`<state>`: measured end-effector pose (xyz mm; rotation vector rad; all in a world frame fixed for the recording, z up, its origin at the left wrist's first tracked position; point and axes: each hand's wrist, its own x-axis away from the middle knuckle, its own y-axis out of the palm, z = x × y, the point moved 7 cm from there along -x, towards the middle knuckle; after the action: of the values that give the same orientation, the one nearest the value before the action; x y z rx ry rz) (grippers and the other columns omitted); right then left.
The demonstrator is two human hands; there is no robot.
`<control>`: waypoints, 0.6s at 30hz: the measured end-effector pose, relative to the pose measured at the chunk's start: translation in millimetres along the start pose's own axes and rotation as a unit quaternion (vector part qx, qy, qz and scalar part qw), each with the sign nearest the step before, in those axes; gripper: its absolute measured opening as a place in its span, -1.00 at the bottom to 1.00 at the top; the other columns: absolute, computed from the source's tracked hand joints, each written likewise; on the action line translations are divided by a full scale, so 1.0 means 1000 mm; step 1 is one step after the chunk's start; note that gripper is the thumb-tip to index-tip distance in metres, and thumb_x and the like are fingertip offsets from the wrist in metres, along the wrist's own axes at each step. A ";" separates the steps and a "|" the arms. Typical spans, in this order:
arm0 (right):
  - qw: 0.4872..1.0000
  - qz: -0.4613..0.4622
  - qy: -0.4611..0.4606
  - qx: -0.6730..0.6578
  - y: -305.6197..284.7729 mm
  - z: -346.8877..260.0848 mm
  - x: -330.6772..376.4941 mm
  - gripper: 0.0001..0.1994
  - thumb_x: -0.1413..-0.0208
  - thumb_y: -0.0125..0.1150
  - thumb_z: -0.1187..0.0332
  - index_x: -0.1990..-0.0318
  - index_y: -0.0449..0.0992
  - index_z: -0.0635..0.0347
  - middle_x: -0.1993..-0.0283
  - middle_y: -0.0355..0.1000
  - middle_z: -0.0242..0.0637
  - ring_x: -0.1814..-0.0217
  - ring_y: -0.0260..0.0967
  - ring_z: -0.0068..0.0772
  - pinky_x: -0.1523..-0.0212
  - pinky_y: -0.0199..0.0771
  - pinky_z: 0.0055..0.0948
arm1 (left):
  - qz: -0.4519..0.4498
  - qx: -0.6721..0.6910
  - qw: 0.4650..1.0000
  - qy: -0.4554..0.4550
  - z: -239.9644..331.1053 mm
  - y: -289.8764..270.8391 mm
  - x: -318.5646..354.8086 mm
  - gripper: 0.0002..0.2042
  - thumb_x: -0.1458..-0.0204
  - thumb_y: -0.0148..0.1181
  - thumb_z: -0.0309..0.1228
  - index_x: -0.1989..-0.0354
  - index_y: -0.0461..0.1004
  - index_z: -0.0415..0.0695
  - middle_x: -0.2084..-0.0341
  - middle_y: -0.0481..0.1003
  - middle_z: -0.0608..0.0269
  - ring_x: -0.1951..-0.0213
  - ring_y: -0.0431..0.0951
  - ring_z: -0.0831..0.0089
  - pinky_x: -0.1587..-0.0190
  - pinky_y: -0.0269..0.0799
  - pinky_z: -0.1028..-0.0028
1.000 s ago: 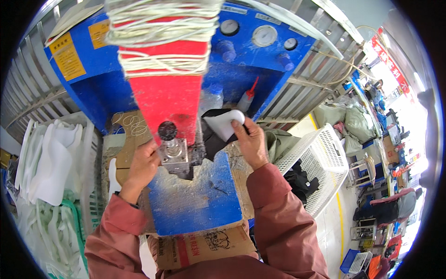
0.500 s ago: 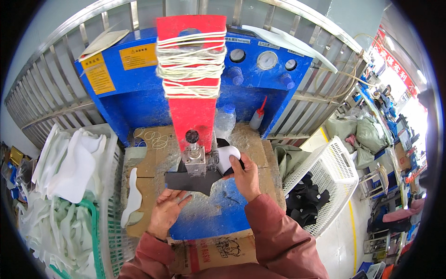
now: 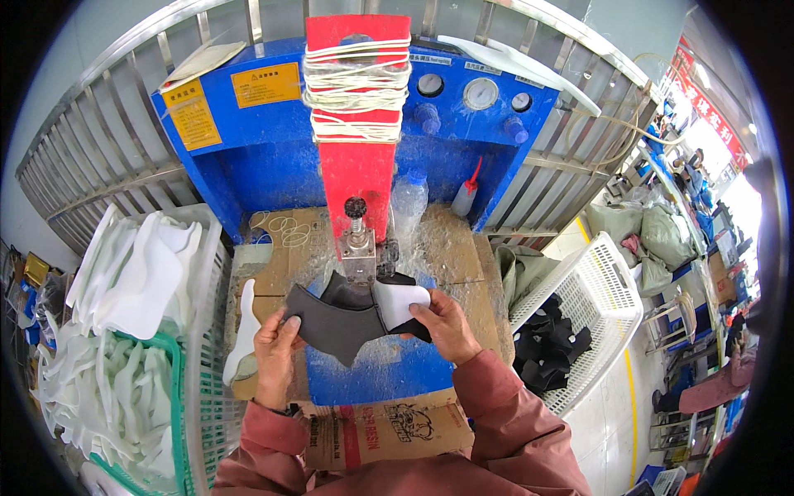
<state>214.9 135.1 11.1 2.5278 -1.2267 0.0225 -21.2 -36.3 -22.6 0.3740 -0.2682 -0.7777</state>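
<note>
A curved, flat black piece [image 3: 339, 329] of sheet material lies under the small metal head [image 3: 359, 252] of a blue and red machine. My left hand [image 3: 277, 343] pinches its left end between thumb and fingers. At the right, my right hand [image 3: 447, 326] has its thumb on a smooth white piece [image 3: 397, 304], with black material showing beneath. The white piece meets the black one along an edge just right of the metal head. More black material rises behind, partly hidden by the head. My right fingers are mostly hidden under the pieces.
The red arm [image 3: 357, 174] wound with white cord stands before the blue housing [image 3: 248, 174]. A plastic bottle [image 3: 409, 201] and a red-tipped squeeze bottle [image 3: 465, 198] stand behind. White pieces fill a crate [image 3: 217, 289] at left; a white basket [image 3: 608, 306] at right holds black pieces.
My left hand has moved up from below the black piece's edge to grip its left end. The black piece has swung round and shows more of its face. The view has shifted slightly.
</note>
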 end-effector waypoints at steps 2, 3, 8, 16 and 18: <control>1.000 -0.018 0.004 0.003 -0.001 0.002 0.001 -0.79 -0.25 0.05 0.45 0.05 0.42 0.42 0.21 0.48 -0.23 0.22 0.47 -0.48 0.24 0.58 -0.45 | -0.011 -0.006 1.000 -0.001 0.005 0.001 -0.002 -0.72 -0.14 0.22 -0.42 0.01 0.48 -0.26 0.31 0.58 0.25 0.35 0.60 0.50 0.25 0.57 0.49; 1.000 -0.022 0.000 0.006 -0.003 0.002 0.000 -0.79 -0.25 0.05 0.45 0.06 0.42 0.42 0.21 0.49 -0.24 0.22 0.47 -0.49 0.22 0.58 -0.45 | -0.019 0.001 1.000 -0.006 0.006 0.003 -0.004 -0.72 -0.14 0.22 -0.41 0.01 0.48 -0.27 0.31 0.58 0.24 0.35 0.61 0.49 0.26 0.58 0.48; 1.000 -0.026 -0.014 0.004 -0.006 0.009 -0.005 -0.80 -0.24 0.07 0.46 0.06 0.45 0.38 0.19 0.49 -0.31 0.19 0.43 -0.57 0.18 0.50 -0.51 | -0.025 -0.019 0.999 0.008 0.016 0.001 -0.008 -0.80 -0.16 0.19 -0.40 0.08 0.49 -0.18 0.32 0.59 0.26 0.37 0.62 0.48 0.36 0.58 0.45; 0.994 -0.016 -0.066 0.084 -0.001 0.005 -0.007 -0.84 -0.25 0.08 0.44 0.09 0.46 0.32 0.23 0.45 -0.45 0.17 0.32 -0.71 0.14 0.37 -0.59 | -0.014 -0.036 0.999 0.035 0.019 -0.012 -0.015 -0.76 -0.16 0.19 -0.39 0.07 0.50 -0.27 0.36 0.57 0.23 0.38 0.60 0.49 0.35 0.57 0.47; 0.995 -0.004 -0.058 0.079 0.000 0.005 -0.012 -0.82 -0.25 0.08 0.44 0.06 0.45 0.34 0.22 0.46 -0.43 0.19 0.33 -0.69 0.17 0.37 -0.59 | -0.023 -0.022 0.999 0.026 0.021 -0.007 -0.021 -0.76 -0.16 0.19 -0.38 0.07 0.49 -0.27 0.37 0.56 0.25 0.41 0.58 0.52 0.37 0.56 0.49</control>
<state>207.0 142.6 4.7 2.7027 -1.3070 -0.0304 -47.3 -30.6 -8.8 0.3606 -0.1933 -0.8171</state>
